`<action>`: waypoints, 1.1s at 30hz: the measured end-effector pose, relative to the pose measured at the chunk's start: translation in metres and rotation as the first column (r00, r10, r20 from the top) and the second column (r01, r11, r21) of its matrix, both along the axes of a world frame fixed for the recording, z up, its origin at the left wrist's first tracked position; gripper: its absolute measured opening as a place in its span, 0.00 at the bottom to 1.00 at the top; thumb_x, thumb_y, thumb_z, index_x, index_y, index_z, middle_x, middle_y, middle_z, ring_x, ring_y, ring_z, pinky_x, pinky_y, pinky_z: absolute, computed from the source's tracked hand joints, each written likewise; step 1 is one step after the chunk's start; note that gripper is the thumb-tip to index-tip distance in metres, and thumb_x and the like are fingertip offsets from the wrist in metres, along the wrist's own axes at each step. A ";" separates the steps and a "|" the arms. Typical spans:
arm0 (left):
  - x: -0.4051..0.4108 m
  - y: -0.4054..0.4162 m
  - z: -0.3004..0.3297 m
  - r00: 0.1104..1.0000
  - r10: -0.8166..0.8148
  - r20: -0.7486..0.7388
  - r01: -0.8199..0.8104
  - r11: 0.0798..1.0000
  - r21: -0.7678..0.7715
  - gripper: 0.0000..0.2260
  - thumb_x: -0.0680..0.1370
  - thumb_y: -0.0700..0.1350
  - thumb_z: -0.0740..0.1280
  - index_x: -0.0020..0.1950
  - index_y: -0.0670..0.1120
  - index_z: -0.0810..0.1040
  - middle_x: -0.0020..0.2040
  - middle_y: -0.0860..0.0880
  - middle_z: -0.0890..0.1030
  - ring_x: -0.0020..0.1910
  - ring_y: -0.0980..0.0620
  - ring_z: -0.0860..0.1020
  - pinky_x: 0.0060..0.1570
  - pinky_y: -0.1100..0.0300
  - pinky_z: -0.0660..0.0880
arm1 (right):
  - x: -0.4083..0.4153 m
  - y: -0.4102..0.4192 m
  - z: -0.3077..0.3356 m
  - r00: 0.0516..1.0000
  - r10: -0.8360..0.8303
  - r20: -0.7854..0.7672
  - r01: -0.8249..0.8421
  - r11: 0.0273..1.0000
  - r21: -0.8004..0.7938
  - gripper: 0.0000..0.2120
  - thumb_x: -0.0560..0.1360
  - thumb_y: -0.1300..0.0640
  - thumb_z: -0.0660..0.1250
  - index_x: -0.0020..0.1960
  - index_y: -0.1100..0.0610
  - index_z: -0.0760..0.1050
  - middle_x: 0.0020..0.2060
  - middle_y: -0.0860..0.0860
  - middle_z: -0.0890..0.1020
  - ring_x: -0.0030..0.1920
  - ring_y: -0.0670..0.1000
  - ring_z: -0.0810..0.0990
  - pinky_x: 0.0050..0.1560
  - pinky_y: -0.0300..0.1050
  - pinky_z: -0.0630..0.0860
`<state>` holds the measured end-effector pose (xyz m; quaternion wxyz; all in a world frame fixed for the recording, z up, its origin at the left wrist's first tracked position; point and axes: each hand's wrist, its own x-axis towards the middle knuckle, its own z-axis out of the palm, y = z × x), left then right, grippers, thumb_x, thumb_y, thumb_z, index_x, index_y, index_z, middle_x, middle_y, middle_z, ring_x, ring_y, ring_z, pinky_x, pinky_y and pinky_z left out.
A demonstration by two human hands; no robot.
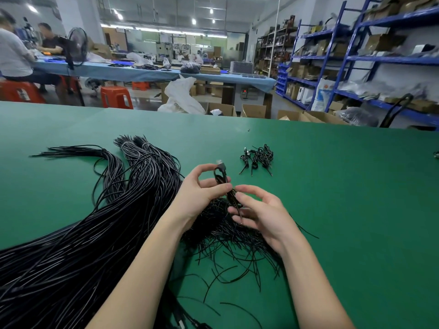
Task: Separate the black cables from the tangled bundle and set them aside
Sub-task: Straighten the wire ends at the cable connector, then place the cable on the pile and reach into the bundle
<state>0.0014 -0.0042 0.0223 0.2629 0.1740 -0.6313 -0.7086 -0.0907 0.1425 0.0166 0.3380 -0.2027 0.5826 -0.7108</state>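
Both hands, left hand (202,188) and right hand (259,210), pinch one coiled cable (222,179) (black).

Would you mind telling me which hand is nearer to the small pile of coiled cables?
Left. The left hand sits just down-left of the pile; the right hand lies lower, farther away.
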 end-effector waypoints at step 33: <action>0.003 -0.009 -0.027 0.858 0.359 0.367 0.173 0.471 -0.865 0.09 0.81 0.56 0.64 0.57 0.55 0.79 0.57 0.55 0.78 0.60 0.52 0.73 0.59 0.55 0.71 | -0.122 -0.149 -0.027 0.308 0.553 -0.774 0.571 0.543 0.616 0.26 0.85 0.48 0.52 0.82 0.53 0.58 0.83 0.54 0.51 0.82 0.57 0.51 0.79 0.60 0.54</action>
